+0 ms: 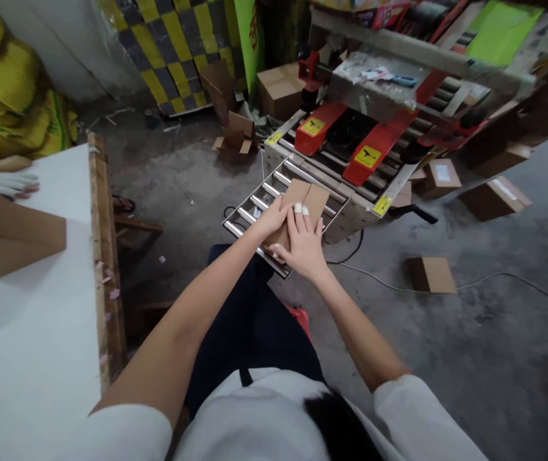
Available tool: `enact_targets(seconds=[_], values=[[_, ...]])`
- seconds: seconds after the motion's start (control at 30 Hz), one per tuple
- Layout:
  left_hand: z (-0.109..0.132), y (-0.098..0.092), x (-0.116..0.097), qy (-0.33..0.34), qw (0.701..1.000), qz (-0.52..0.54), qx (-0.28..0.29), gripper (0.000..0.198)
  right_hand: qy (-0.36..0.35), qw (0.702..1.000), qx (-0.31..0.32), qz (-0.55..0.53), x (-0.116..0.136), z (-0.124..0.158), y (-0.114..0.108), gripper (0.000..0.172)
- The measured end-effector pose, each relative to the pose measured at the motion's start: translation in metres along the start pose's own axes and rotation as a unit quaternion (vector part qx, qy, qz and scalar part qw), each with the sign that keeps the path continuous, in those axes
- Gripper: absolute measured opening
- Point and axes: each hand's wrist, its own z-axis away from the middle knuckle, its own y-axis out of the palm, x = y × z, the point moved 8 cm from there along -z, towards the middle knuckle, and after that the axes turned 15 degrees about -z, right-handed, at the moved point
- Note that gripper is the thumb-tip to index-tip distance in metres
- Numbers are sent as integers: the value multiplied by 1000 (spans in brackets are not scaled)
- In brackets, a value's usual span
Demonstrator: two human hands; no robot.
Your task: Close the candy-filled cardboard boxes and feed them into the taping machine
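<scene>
A brown cardboard box [319, 197] with a seam along its top rests on the metal rollers [246, 215] at the near end of a taping machine. My left hand [274, 216] lies on the box's left side, fingers toward the seam. Spread over the top of the box is my right hand [303, 240], with white wraps on two fingertips. Both hands press on the cardboard, side by side. Beyond the box stand the machine's red guides [367, 153] with yellow labels.
A white table [34, 320] with a wooden edge is at the left, bearing a large box [15, 240] and another person's gloved hand [2, 182]. Boxes [431, 275] and a cable [379, 282] lie on the floor at right. Yellow sacks [9, 83] are at back left.
</scene>
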Motion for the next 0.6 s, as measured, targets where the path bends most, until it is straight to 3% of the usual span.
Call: enact_targets(seconds=[0.1,0.27,0.47,0.6], values=[[-4,2,4,-13,999,36,7,55,-24,999,38,8,11,17,7,107],[27,-1,14,-37,990,135,-8,44,-21,999,37,-2,13,16,3,101],[103,-29,84,-169,956,231,-54,38,-6,999,42,-1,16,11,5,97],[146,-67,131,-215,934,243,-146,38,18,1000,25,1,-17,-39,-11,98]])
